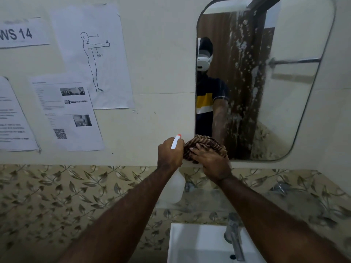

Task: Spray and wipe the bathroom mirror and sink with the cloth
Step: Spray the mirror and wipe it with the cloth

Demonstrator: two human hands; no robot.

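A white spray bottle is gripped tight in the left hand, with the fingers wrapped around its neck. The bottle's white head with a small red tip is seen poking up above the hand, and its cloudy body hangs down below the wrist. A brown striped cloth is bunched up and held by the right hand, with the fingers pressed over it. The cloth is pushed against the lower left corner of the mirror. The two hands are kept just beside each other, and the bottle head is almost touching the cloth.

The mirror is hung on the pale wall. White drops and wet streaks are spread down the middle of the glass. The person's dark shirt with a yellow stripe and a white headset are shown in the glass on the left side.

A white sink is set low down under the arms, well below the mirror. A shiny tap is fixed at the back of the sink. Tiles with a leaf pattern are laid between the sink and the mirror. Papers are stuck on the wall to the left, and a line drawing of a standing figure is printed on one of them.
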